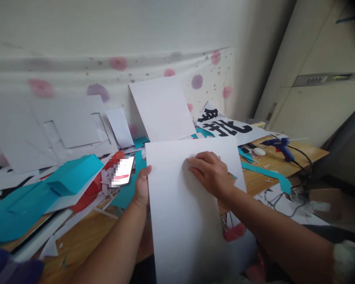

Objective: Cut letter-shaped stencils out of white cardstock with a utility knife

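Note:
A large white board (177, 221) stands tilted up in front of me, at the table's near edge. My left hand (142, 185) grips its left edge, the thumb showing at the side and the other fingers hidden behind. Against the board's upper face lies my right hand (211, 171), fingers bent and drawn together; whatever they may hold is hidden. Below my right wrist, the wooden table and a red container (234, 232) with thin items show past the board's edge. Whether that is a cut-out or the outer edge, I cannot tell.
Turquoise card (73, 175), red paper and white scraps cover the left side, with a lit phone (122, 171) among them. Behind stand another white board (164, 108) and a sheet with black characters (225, 124). A blue glue gun (281, 146) with its cord lies right.

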The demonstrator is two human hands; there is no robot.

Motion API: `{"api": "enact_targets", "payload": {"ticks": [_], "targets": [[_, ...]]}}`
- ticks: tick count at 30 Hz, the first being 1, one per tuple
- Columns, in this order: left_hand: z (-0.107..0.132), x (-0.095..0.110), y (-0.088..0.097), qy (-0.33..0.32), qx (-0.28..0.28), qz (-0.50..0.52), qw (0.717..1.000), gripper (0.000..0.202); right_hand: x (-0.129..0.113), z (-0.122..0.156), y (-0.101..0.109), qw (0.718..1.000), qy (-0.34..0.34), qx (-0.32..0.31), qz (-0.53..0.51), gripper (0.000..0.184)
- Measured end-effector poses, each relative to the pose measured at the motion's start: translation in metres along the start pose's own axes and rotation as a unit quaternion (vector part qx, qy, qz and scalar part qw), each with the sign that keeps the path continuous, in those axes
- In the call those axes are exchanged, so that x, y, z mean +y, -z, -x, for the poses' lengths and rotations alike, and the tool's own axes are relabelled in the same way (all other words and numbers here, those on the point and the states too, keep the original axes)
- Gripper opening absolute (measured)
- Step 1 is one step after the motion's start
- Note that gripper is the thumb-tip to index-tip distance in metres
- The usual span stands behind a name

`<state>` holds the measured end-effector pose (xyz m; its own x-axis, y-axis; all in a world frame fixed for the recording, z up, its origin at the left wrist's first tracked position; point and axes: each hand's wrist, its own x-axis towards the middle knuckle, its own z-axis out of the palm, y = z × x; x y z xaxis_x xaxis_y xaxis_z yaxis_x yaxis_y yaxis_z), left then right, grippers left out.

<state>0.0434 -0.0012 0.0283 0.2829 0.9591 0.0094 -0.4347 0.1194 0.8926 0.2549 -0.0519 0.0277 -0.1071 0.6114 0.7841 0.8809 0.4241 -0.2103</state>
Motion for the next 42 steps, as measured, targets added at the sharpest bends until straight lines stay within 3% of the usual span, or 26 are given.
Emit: {"api": "enact_targets", "payload": {"ticks": [6, 15, 21, 27, 32, 36, 40, 42], "targets": [[-0.007, -0.004, 0.007, 0.021, 0.014, -0.003, 1.0, 0.044, 0.008, 0.004, -0.021, 0.997, -0.018, 0.017, -0.073, 0.02], [-0.004, 0.003, 0.004, 0.012, 0.01, -0.043, 0.999, 0.038, 0.01, 0.009, -0.027, 0.999, 0.032, 0.025, 0.014, 0.021], [-0.004, 0.005, 0.004, 0.017, -0.005, -0.051, 0.999, 0.035, 0.014, 0.015, -0.026, 0.999, 0.035, 0.04, -0.015, 0.01], [0.0, 0.006, 0.006, 0.036, -0.002, -0.065, 0.997, 0.037, 0.015, 0.018, -0.028, 0.997, 0.029, 0.054, -0.046, 0.012], [0.0, 0.003, 0.006, 0.028, 0.01, -0.076, 0.997, 0.037, 0.006, 0.02, -0.03, 0.997, 0.053, 0.02, -0.059, 0.015], [0.001, 0.001, 0.004, 0.016, 0.019, -0.084, 0.996, 0.035, -0.008, 0.03, -0.03, 0.993, 0.049, 0.004, -0.109, 0.006], [0.003, 0.001, 0.001, 0.002, 0.032, -0.094, 0.995, 0.035, -0.022, 0.036, -0.035, 0.998, 0.04, 0.028, -0.046, 0.025], [0.004, 0.001, 0.001, -0.011, 0.041, -0.11, 0.993, 0.036, -0.028, 0.037, -0.037, 0.999, 0.047, 0.019, -0.017, 0.026]]}}
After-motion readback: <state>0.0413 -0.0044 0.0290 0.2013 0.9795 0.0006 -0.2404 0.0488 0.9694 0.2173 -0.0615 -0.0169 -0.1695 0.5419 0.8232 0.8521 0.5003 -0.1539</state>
